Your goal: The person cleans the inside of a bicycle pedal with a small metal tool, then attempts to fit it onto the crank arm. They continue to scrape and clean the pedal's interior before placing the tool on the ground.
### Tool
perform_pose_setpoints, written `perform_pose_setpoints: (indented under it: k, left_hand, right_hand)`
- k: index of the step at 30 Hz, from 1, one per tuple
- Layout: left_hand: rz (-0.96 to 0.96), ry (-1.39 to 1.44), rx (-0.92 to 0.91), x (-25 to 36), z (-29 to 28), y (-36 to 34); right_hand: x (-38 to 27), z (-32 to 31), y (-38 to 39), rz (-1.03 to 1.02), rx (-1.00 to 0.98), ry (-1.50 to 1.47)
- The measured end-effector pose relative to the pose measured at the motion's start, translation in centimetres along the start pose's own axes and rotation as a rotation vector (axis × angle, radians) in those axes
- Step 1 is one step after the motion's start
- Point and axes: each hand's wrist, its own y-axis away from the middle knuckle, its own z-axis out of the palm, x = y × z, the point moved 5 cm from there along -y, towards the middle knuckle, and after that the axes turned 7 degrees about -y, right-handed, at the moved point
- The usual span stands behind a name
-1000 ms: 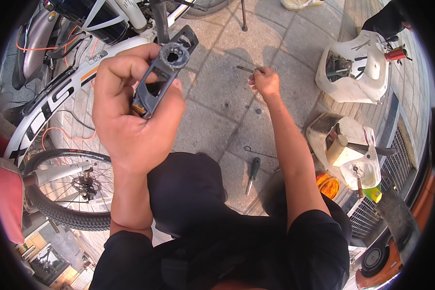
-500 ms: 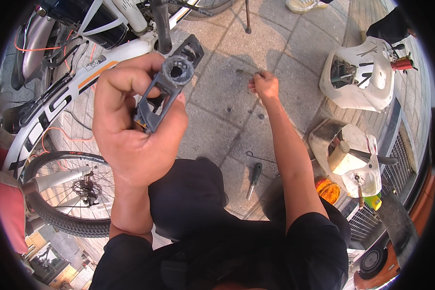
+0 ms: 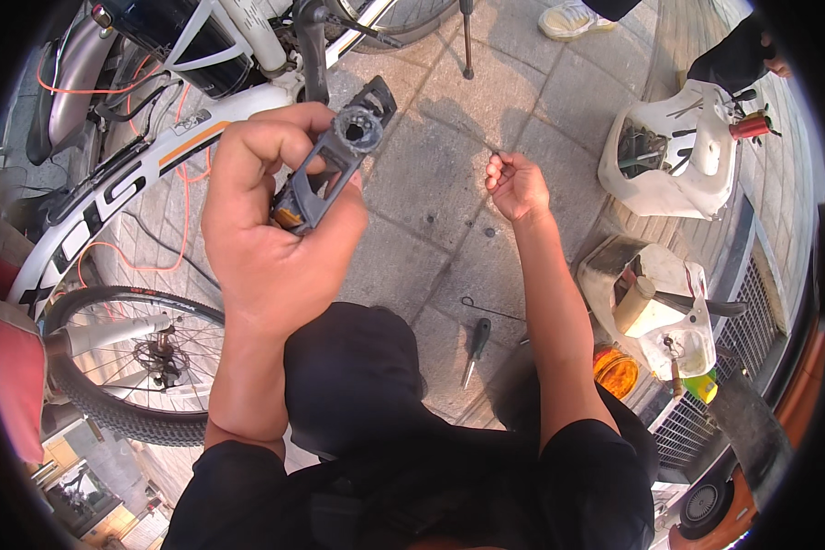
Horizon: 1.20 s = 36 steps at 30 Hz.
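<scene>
My left hand grips a dark grey bicycle pedal raised above the ground, its round greasy opening turned upward and an orange reflector at the lower end. Further right, my right hand is closed on a thin tool, mostly hidden by the fingers. A green-handled screwdriver and a bent wire hook lie on the paving below that hand. The white bicycle frame with a dark crank arm is behind the pedal.
A bicycle wheel is at lower left, with orange cables nearby. Two cut white containers of tools and an orange tub stand right beside a metal grate. Another person's shoe is at the top.
My right hand has moved down and to the right and turned, so the thin tool now barely shows. My left hand with the pedal has shifted right.
</scene>
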Motion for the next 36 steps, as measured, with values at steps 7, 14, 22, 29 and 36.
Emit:
perform_pose_setpoints:
  k: [7, 14, 22, 29, 36]
  left_hand:
    - [-0.016, 0.02, -0.065, 0.9, 1.1, 0.2]
    - [0.032, -0.142, -0.088, 1.2, 1.8, -0.1]
    - [-0.001, -0.101, -0.124, 1.9, 1.9, 0.1]
    - [0.126, -0.163, -0.081, 1.9, 1.8, 0.2]
    - [0.149, -0.209, -0.059, 2.0, 1.3, 0.4]
  right_hand:
    - [-2.4, 3.7, 4.0, 0.056, -0.294, -0.216]
    - [-4.0, 9.6, 10.0, 0.119, -0.487, -0.239]
    - [-5.1, 14.5, 17.0, 0.037, -0.706, -0.158]
    - [-5.7, 15.7, 20.3, -0.144, -0.781, -0.018]
    - [-5.3, 15.9, 20.5, -0.186, -0.787, 0.033]
